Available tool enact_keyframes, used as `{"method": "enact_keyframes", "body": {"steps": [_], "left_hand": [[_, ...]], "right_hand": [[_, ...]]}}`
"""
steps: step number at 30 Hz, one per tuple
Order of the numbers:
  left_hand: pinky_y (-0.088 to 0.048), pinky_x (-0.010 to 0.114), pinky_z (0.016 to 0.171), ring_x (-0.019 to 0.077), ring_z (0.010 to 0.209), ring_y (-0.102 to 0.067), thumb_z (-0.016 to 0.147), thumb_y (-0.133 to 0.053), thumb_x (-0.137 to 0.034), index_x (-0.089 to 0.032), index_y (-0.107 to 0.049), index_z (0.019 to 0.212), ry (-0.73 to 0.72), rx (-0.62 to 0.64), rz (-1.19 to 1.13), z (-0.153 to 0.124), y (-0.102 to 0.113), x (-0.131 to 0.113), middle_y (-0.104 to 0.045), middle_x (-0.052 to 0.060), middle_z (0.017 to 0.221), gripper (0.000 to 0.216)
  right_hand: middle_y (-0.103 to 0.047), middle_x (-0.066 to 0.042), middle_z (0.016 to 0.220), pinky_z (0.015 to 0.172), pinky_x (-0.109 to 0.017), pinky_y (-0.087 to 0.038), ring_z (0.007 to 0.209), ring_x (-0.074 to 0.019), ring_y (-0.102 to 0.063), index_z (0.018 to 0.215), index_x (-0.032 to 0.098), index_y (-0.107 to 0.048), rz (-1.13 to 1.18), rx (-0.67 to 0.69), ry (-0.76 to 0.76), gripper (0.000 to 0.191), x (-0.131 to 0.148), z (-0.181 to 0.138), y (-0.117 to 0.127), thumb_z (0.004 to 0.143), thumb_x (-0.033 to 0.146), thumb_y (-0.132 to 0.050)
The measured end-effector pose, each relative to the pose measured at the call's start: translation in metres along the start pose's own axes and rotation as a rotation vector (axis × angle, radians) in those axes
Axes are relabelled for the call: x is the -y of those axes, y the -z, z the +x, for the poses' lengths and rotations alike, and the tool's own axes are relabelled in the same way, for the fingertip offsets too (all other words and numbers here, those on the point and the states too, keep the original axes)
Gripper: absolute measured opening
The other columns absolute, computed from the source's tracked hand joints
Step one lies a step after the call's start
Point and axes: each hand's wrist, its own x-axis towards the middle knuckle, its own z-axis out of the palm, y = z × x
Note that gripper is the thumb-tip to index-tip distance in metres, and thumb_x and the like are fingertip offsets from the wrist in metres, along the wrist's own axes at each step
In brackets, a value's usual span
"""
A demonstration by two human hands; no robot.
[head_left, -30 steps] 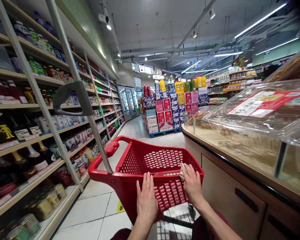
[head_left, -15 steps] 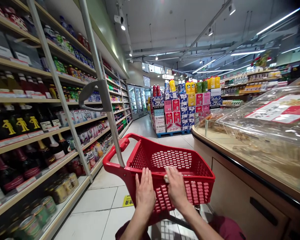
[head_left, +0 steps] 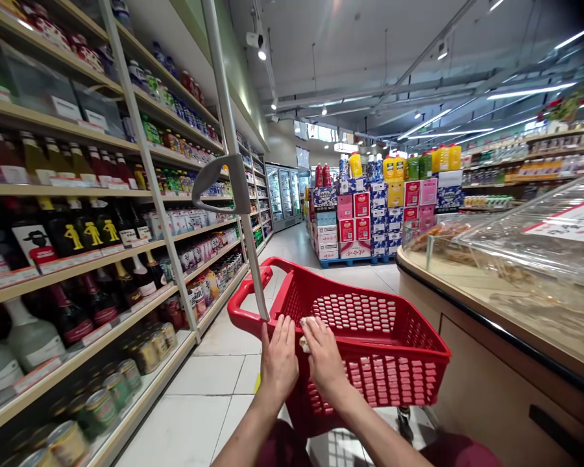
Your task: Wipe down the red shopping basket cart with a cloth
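A red plastic shopping basket on wheels (head_left: 394,337) stands in the aisle in front of me, its grey pull handle (head_left: 224,175) raised upright. My left hand (head_left: 278,360) lies flat on the basket's near rim with the fingers stretched out. My right hand (head_left: 324,355) rests on the same rim right beside it and presses a small pale cloth or wad (head_left: 305,323) under its fingers.
Shelves of bottles, jars and cans (head_left: 78,246) run along the left. A deli counter with clear covers (head_left: 506,272) stands on the right. Stacked drink boxes on a pallet (head_left: 370,217) and fridges (head_left: 285,194) are at the aisle's far end.
My right hand with the pale cloth has slid left along the basket rim until it is next to my left hand. The view has turned right, so the basket sits further right.
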Motion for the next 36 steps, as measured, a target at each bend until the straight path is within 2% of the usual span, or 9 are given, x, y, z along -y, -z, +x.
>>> {"method": "enact_keyframes", "body": {"steps": [2,6,11,13,18,23,29,33,36], "left_hand": [[-0.009,0.046,0.108,0.0199,0.126,-0.031,0.068,-0.035,-0.006,-0.013,-0.041,0.126,-0.007,-0.04,0.0,-0.004,0.0,0.004,-0.043,0.007,0.133,0.059],[-0.013,0.047,0.107,0.021,0.127,-0.03,0.066,-0.037,-0.005,-0.013,-0.038,0.129,0.01,-0.073,-0.002,-0.008,0.0,0.005,-0.042,0.008,0.133,0.063],[-0.008,0.049,0.107,0.0218,0.126,-0.031,0.068,-0.037,-0.008,-0.013,-0.042,0.126,0.061,0.028,-0.026,-0.001,0.005,0.002,-0.044,0.008,0.132,0.059],[-0.006,0.051,0.107,0.0226,0.127,-0.03,0.066,-0.037,-0.008,-0.014,-0.041,0.127,0.079,0.06,-0.025,0.002,0.008,0.001,-0.042,0.007,0.133,0.062],[-0.004,0.053,0.106,0.024,0.129,-0.026,0.067,-0.04,-0.011,-0.011,-0.037,0.129,0.045,0.137,-0.091,0.009,0.003,-0.032,-0.036,0.009,0.136,0.063],[-0.014,0.049,0.107,0.0212,0.129,-0.025,0.075,-0.037,-0.02,-0.011,-0.037,0.129,-0.133,0.24,-0.142,0.007,-0.017,-0.08,-0.036,0.008,0.137,0.055],[-0.012,0.049,0.107,0.0218,0.128,-0.027,0.075,-0.038,-0.02,-0.011,-0.037,0.129,-0.167,0.213,-0.159,0.01,-0.029,-0.093,-0.038,0.009,0.136,0.055],[-0.014,0.047,0.107,0.0217,0.129,-0.025,0.074,-0.038,-0.019,-0.011,-0.037,0.129,-0.194,0.242,-0.216,0.016,-0.034,-0.11,-0.037,0.009,0.136,0.055],[-0.014,0.046,0.108,0.0213,0.13,-0.024,0.073,-0.038,-0.018,-0.01,-0.036,0.129,-0.171,0.253,-0.197,0.017,-0.037,-0.119,-0.037,0.009,0.137,0.057]], "right_hand": [[-0.042,-0.004,0.133,0.101,-0.041,-0.028,0.126,-0.0185,-0.03,0.128,0.02,-0.042,-0.007,-0.012,-0.007,0.063,-0.004,0.0,0.002,0.071,-0.002,-0.028],[-0.051,-0.009,0.125,0.098,-0.043,-0.031,0.119,-0.0222,-0.04,0.12,0.015,-0.051,-0.072,0.014,-0.241,0.053,-0.014,0.003,0.007,0.074,0.001,-0.029],[-0.041,-0.004,0.134,0.103,-0.039,-0.024,0.128,-0.0185,-0.027,0.126,0.018,-0.044,0.029,0.049,0.011,0.059,0.004,0.009,0.006,0.072,-0.001,-0.03],[-0.041,-0.002,0.134,0.103,-0.041,-0.024,0.128,-0.0175,-0.026,0.128,0.022,-0.042,0.001,0.076,-0.002,0.062,-0.015,0.001,0.011,0.072,-0.003,-0.028],[-0.044,-0.007,0.132,0.1,-0.048,-0.024,0.126,-0.0233,-0.031,0.126,0.017,-0.044,-0.192,0.104,-0.375,0.059,-0.08,-0.026,0.027,0.073,-0.001,-0.028],[-0.038,0.0,0.136,0.104,-0.042,-0.022,0.128,-0.0176,-0.026,0.128,0.023,-0.042,-0.181,0.111,-0.096,0.062,-0.088,-0.035,0.03,0.073,-0.002,-0.027],[-0.041,-0.007,0.134,0.102,-0.049,-0.022,0.129,-0.022,-0.024,0.126,0.018,-0.044,-0.335,0.008,-0.407,0.056,-0.146,-0.063,0.051,0.076,0.002,-0.026],[-0.037,-0.001,0.137,0.103,-0.045,-0.023,0.13,-0.0179,-0.022,0.129,0.024,-0.04,-0.254,0.09,-0.168,0.055,-0.171,-0.073,0.062,0.079,0.005,-0.026],[-0.039,-0.005,0.135,0.1,-0.051,-0.025,0.129,-0.022,-0.025,0.128,0.022,-0.041,-0.302,0.039,-0.423,0.052,-0.187,-0.079,0.068,0.081,0.007,-0.023]]}}
